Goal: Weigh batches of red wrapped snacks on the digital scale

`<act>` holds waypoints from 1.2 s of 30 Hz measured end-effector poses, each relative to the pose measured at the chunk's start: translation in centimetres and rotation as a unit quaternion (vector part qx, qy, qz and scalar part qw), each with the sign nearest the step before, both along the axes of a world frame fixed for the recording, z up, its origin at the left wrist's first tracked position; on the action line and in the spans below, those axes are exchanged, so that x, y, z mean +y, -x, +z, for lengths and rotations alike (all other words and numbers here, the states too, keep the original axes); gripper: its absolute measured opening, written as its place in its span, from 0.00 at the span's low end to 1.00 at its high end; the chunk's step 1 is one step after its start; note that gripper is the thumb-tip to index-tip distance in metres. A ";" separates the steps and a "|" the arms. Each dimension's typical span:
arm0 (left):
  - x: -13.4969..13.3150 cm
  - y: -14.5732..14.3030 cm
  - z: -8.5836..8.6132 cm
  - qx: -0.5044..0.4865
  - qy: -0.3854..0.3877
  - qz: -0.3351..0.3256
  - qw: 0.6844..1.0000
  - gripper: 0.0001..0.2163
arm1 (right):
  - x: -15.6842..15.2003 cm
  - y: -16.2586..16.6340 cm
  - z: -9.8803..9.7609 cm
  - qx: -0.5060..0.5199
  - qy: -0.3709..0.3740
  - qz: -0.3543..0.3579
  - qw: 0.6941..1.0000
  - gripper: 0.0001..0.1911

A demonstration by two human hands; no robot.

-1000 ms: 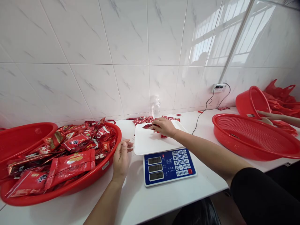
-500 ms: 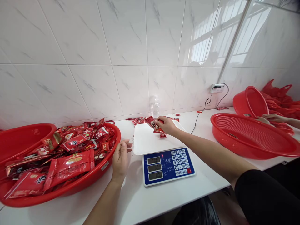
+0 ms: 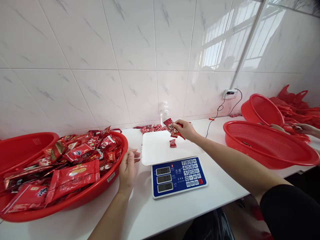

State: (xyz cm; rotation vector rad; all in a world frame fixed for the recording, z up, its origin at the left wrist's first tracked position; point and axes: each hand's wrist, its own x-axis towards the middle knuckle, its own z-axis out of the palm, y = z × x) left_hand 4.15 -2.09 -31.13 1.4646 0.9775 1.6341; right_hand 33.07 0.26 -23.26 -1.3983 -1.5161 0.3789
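Packets (image 3: 172, 143): one on one scale (image 3: 178, 181); right fingers (image 3: 179, 123) clamp others; left fingers (image 3: 135, 154) apart.

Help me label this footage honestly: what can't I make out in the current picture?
Head view throughout:
Count of small printed red packets in the right hand: hidden by overlap and its grip.
Bottom of the filled oval red plastic basket: buried under heaped glossy red packets.
Print on that basket's small white rectangular sticker: too small to read.
Rest of the co-worker's bare arm: cut off by the right edge.
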 end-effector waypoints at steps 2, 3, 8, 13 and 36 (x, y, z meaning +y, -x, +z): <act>0.0 0.0 0.0 0.001 0.001 0.000 1.000 0.18 | -0.3 -0.6 0.3 0.009 -0.007 -0.009 1.000 0.18; 0.0 0.0 0.0 0.002 0.001 -0.001 1.000 0.18 | -0.5 -0.9 0.4 0.013 -0.008 -0.013 1.000 0.19; 0.0 0.1 0.1 0.012 0.000 -0.004 1.000 0.17 | -1.2 -2.4 0.8 0.027 -0.010 -0.027 0.999 0.19; -0.1 0.0 0.1 0.012 0.004 -0.003 1.000 0.18 | -1.8 -3.6 0.7 0.022 -0.015 -0.052 0.998 0.18; -0.1 0.0 0.2 0.017 0.016 0.000 1.000 0.19 | -3.7 -7.5 0.9 0.041 -0.058 -0.110 0.991 0.20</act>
